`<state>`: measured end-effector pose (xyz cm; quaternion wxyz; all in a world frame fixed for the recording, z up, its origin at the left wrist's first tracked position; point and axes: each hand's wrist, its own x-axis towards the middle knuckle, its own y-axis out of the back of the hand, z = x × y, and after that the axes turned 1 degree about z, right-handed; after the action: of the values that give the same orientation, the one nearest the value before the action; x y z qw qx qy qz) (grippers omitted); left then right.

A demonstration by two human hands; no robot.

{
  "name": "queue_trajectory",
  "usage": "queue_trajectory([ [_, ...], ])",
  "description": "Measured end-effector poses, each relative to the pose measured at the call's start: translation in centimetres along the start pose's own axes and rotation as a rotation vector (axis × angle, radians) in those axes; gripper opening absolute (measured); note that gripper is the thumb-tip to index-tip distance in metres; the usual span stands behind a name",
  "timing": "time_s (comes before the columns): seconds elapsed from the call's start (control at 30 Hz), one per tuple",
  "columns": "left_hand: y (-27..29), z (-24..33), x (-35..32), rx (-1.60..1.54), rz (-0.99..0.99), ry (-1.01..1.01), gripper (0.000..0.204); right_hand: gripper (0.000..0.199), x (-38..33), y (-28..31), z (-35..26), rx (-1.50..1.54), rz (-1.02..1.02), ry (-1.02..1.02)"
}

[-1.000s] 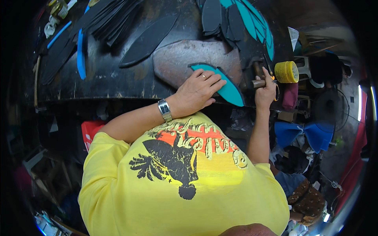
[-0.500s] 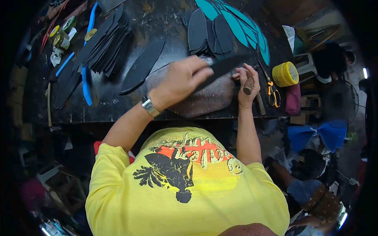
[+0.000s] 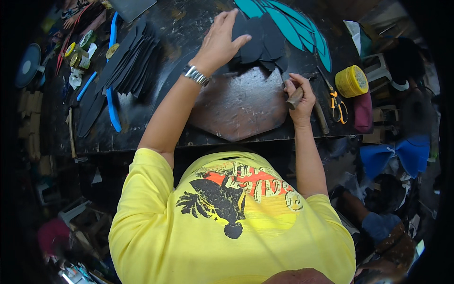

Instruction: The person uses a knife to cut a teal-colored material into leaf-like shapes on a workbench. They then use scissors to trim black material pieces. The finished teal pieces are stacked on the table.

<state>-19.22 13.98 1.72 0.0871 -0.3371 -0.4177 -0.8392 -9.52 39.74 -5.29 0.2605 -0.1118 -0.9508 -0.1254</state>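
My left hand (image 3: 218, 45) reaches to the far middle of the table, fingers and thumb spread. Its thumb lies against a pile of flat black sole-shaped pieces (image 3: 262, 40), and no piece is gripped in it. My right hand (image 3: 302, 99) is closed around a tool with a brown wooden handle (image 3: 295, 98); the tool's other end is hidden. Under and between my hands lies a worn brown cutting board (image 3: 241, 109) with angled corners. Left of my left forearm is a fanned stack of long black pieces (image 3: 130, 61).
Teal leaf-shaped pieces (image 3: 295, 26) lie at the far right. Orange-handled scissors (image 3: 338, 106), another wooden handle (image 3: 321, 117), a yellow tub (image 3: 351, 81) and maroon cloth (image 3: 363, 113) are along the right side. Blue strips (image 3: 112, 111) and small jars (image 3: 79, 59) stand left.
My left hand has moved away from me to the black pile and let go of the black piece it held over the board. My right hand still grips the wooden handle.
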Motion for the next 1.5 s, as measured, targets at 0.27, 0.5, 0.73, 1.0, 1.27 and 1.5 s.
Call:
queue_trajectory([
  [0.27,11.4,-2.3,-12.4,0.216,-0.279,0.288,0.065,0.024,-0.2,-0.3,-0.4,-0.107,-0.027,0.054],
  [0.5,13.3,-3.1,-15.9,0.215,-0.286,0.421,0.068,0.026,-0.5,-0.5,-1.0,-0.140,-0.094,0.043],
  [0.73,14.6,-3.0,-16.6,0.329,-0.399,0.301,0.065,0.025,-0.7,-0.1,-0.9,-0.207,-0.121,0.068],
  [1.0,13.9,-4.1,-17.5,0.217,-0.219,0.275,0.045,0.025,-0.7,-0.3,-1.0,-0.208,-0.125,0.069],
  [1.27,16.2,-1.5,-15.5,-0.082,0.239,0.240,0.013,0.024,-0.6,-0.4,0.0,-0.149,-0.030,0.098],
  [1.5,11.5,3.8,-13.4,-0.536,-0.070,0.328,0.016,0.054,1.0,-0.2,-3.1,0.092,0.179,-0.024],
])
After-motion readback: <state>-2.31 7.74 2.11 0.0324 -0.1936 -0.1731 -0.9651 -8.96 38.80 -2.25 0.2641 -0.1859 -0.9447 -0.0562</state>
